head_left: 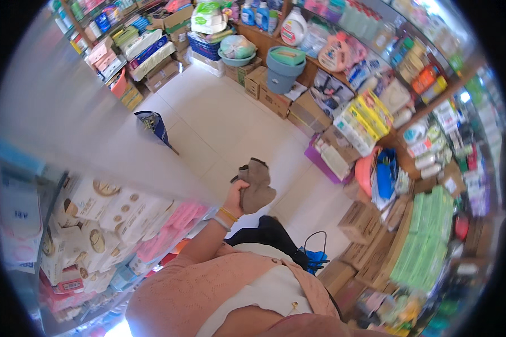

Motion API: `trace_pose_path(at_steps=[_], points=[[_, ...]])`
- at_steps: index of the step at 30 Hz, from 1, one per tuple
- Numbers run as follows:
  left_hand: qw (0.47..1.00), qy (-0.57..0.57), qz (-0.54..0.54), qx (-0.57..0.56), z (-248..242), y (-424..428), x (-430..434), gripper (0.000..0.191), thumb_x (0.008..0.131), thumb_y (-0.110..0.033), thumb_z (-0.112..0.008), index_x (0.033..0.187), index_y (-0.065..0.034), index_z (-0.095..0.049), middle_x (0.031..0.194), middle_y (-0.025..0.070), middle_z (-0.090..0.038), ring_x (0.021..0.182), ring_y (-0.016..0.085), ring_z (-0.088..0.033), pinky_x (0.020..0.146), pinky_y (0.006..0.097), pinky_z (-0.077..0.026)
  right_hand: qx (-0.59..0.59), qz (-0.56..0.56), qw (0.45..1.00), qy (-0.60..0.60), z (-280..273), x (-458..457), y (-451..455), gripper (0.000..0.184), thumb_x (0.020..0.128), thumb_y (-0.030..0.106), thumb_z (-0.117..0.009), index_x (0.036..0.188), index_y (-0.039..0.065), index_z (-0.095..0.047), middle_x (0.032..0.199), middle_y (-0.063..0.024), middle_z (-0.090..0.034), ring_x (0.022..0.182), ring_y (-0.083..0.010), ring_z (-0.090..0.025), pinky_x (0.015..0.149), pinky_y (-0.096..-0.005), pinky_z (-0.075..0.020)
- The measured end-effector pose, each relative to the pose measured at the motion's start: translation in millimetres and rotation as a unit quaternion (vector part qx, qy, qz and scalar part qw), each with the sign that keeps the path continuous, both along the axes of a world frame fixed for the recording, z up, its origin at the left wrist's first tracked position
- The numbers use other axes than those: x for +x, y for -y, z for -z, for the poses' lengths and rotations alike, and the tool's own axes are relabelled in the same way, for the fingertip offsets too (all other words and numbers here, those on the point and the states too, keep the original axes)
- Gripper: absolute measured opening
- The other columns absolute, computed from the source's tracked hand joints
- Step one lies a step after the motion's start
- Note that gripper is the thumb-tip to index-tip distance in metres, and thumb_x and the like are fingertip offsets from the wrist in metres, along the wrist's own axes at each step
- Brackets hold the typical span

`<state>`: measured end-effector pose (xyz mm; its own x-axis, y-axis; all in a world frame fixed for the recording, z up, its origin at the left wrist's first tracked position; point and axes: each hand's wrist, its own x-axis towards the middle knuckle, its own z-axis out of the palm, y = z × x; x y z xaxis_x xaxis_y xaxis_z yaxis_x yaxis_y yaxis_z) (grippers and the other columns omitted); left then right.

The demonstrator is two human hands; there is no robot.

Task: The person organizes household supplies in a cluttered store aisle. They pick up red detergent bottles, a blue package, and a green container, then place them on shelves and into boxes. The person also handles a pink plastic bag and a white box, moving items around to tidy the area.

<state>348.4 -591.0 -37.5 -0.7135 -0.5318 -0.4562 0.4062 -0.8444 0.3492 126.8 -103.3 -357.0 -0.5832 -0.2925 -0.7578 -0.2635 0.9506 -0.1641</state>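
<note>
My left hand [236, 196], with a yellow bracelet and a pale bangle at the wrist, grips a brownish-grey cloth item [257, 191] with dark edging. It is bunched up, so its exact kind cannot be told. The cloth is held out in front of my body, above the pale tiled floor [219, 113]. Left of this hand stands a glass-topped counter [97, 139], with white packs [105, 210] and pink packs [173, 227] showing inside. My right hand is out of view. Below the cloth, a dark-clothed leg [265, 234] shows.
A dark blue object [154, 126] protrudes beside the counter. Along the right stand cardboard boxes [358, 221], green packs [423, 238], a coral basin [364, 170] and a purple bin [324, 160]. A blue-grey bucket [282, 76] stands at the back. A blue item [316, 258] with a black cord lies near my legs.
</note>
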Motion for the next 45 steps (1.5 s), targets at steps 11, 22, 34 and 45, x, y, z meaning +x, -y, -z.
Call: trace_pose_path(at_steps=[11,22,34,45], points=[[0.929,0.044,-0.368,0.004,0.8,164.4,14.0,0.046,0.074,-0.023,-0.046,0.114,-0.0018,-0.052,0.110,0.0150,-0.057,0.099,0.030,-0.057,0.088,0.0412,-0.046,-0.134,-0.071,0.988,0.015,-62.0,-225.6,401.6,0.033,0.081,0.032,-0.048,0.084,0.002,-0.060,0.075,-0.0180,-0.060,0.066,-0.0304,-0.061,0.055,-0.0428,-0.0456],[0.879,0.036,-0.473,0.047,9.8,373.6,19.4,0.042,0.073,-0.022,-0.048,0.109,-0.0024,-0.053,0.107,0.0132,-0.059,0.098,0.029,-0.057,0.086,0.0411,-0.047,-0.086,-0.268,0.958,-0.049,-47.3,-286.1,560.4,0.034,0.080,0.032,-0.047,0.083,0.001,-0.061,0.076,-0.0198,-0.060,0.068,-0.0320,-0.061,0.057,-0.0447,-0.0453],[0.869,0.010,-0.495,0.005,13.9,578.2,19.8,0.047,0.074,-0.024,-0.046,0.114,-0.0019,-0.052,0.112,0.0164,-0.057,0.102,0.032,-0.055,0.088,0.0418,-0.046,-0.152,-0.441,0.876,-0.122,5.4,-283.9,836.3,0.029,0.082,0.033,-0.050,0.087,0.006,-0.059,0.077,-0.0185,-0.061,0.070,-0.0346,-0.060,0.059,-0.0470,-0.0458],[0.707,0.054,-0.705,-0.034,-19.4,659.7,104.6,0.047,0.077,-0.028,-0.046,0.119,-0.0046,-0.050,0.118,0.0136,-0.054,0.107,0.031,-0.053,0.092,0.0435,-0.042,-0.092,-0.341,0.934,0.053,-12.8,-231.1,1147.5,0.016,0.077,0.022,-0.056,0.084,0.008,-0.059,0.071,-0.0178,-0.058,0.066,-0.0336,-0.058,0.059,-0.0450,-0.0455]])
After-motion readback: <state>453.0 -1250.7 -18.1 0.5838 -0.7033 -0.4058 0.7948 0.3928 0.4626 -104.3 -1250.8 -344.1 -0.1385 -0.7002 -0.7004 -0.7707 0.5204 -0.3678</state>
